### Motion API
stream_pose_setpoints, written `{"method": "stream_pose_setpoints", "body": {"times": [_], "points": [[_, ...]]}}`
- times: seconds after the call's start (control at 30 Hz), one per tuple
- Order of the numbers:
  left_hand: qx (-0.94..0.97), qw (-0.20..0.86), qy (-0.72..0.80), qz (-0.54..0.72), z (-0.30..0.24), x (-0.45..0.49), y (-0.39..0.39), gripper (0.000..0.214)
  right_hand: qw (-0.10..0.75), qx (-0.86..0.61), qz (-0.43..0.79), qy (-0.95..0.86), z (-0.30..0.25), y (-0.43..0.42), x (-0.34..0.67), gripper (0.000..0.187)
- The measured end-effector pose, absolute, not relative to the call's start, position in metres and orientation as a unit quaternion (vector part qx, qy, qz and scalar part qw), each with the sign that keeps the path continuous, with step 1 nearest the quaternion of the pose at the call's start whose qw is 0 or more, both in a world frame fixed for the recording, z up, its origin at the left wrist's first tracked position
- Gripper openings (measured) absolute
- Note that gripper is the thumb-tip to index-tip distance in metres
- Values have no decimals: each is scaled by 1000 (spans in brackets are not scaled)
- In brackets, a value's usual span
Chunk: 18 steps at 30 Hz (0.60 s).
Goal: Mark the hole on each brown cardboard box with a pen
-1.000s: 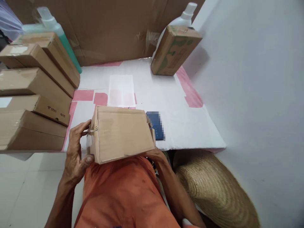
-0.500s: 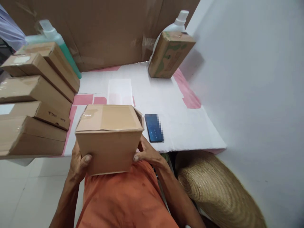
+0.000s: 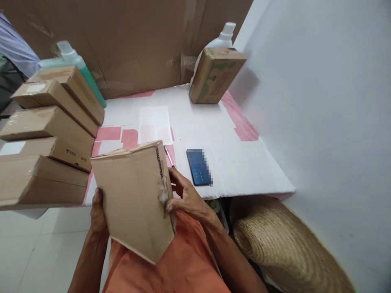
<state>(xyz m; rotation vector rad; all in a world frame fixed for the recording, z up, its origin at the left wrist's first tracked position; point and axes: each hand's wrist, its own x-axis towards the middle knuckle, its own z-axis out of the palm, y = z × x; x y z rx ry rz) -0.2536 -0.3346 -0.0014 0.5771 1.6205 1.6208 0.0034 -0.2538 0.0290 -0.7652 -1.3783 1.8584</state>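
Observation:
I hold a plain cardboard box [image 3: 134, 195] tilted up over my lap, at the near edge of a white and pink table [image 3: 220, 134]. My left hand [image 3: 98, 213] grips its left side, mostly hidden behind it. My right hand [image 3: 183, 194] presses on its right edge, where clear tape is peeling. A pen [image 3: 168, 156] lies on the table just behind the box, and a dark phone [image 3: 199, 167] lies to the right of my right hand.
Several long cardboard boxes [image 3: 45, 138] are stacked at the left. A green bottle [image 3: 76, 67] stands behind them. A printed carton [image 3: 215, 75] leans on a white bottle [image 3: 221, 38] at the back. A straw hat [image 3: 287, 248] lies below the table's right corner.
I have turned the box from lying flat to standing tilted on end. My right hand moved from beneath it up to its right edge. The pen behind it came into view.

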Motion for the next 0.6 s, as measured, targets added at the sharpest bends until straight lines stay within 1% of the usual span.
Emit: {"method": "stream_pose_setpoints", "body": {"times": [0.07,0.1,0.23,0.33,0.43,0.47,0.5,0.57,0.6], "points": [[181,394,636,638,4,-249,-332,54,349,-306,718,-519,30,-256,0,81],[159,407,634,638,7,-246,-330,54,355,-318,713,-515,29,-257,-1,84],[145,472,610,620,22,-241,-321,57,381,-350,685,-513,27,-258,0,112],[181,491,596,609,30,-242,-313,62,382,-298,668,-564,32,-255,5,119],[202,500,597,594,36,-243,-311,68,375,-258,602,-656,44,-248,7,127],[201,505,603,584,37,-243,-313,71,376,-266,573,-678,49,-245,6,124],[202,510,609,574,37,-243,-315,74,380,-282,549,-689,52,-242,5,115],[238,499,615,562,33,-243,-321,79,398,-315,527,-682,57,-237,-1,89],[281,475,615,563,30,-243,-324,79,409,-323,525,-673,59,-234,-3,78]]}}
